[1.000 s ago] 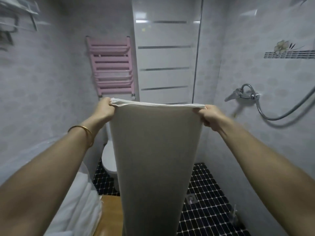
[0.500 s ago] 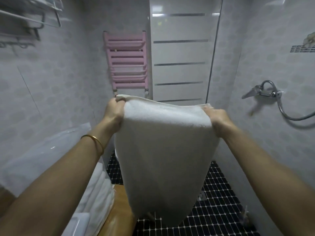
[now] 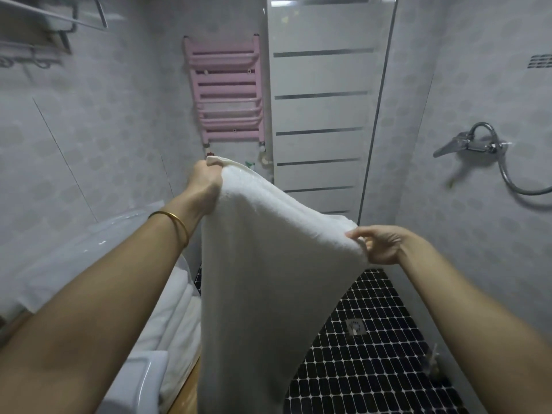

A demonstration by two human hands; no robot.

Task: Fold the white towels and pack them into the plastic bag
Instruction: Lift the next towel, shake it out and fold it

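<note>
1. Lower than before, the right grip (image 3: pixel 379 245) is pinching a top corner of the white terry towel (image 3: pixel 268 279), tilting it.
2. The left grip (image 3: pixel 206 182) is clenching the other corner; the towel is hanging in mid-air.
3. Folding is underway; the corners are probably needing joining next.

left hand (image 3: pixel 206 181) high, right hand (image 3: pixel 380 245) lower

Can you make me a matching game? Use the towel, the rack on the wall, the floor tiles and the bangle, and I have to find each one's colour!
Things:
1. towel
2. wall rack
3. floor tiles
4. bangle

Colours:
A. gold
B. black
C. white
D. pink

Right pairs: 1-C, 2-D, 3-B, 4-A.
</note>
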